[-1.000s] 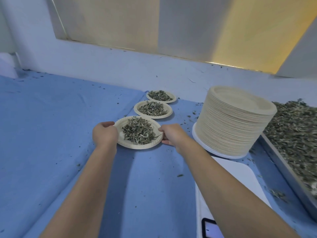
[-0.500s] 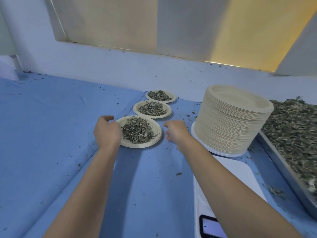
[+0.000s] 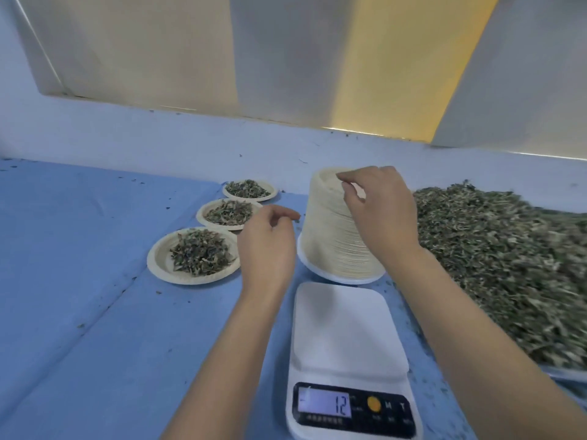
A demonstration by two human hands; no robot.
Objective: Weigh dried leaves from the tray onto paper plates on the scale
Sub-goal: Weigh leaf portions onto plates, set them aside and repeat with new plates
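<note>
A tall stack of paper plates point(image 3: 330, 239) stands behind the white scale point(image 3: 343, 331), whose platform is bare and whose display reads 12. My right hand point(image 3: 381, 208) hovers over the stack, index finger and thumb at the top plate's rim; whether they pinch it is unclear. My left hand point(image 3: 270, 246) hangs loosely curled and holds nothing, left of the stack. A heap of dried leaves point(image 3: 508, 265) fills the tray point(image 3: 562, 374) on the right. Three paper plates with leaves lie in a row at the left: near point(image 3: 158, 262), middle point(image 3: 203, 217), far point(image 3: 270, 193).
A blue cloth point(image 3: 79, 249) covers the table, with leaf crumbs scattered on it. A pale wall point(image 3: 158, 144) runs along the back edge of the table. The tray's heap rises close beside my right forearm.
Both hands let go of the near plate of leaves. My right hand rose to the top of the plate stack; my left hand moved right, beside the stack. The view shifted right.
</note>
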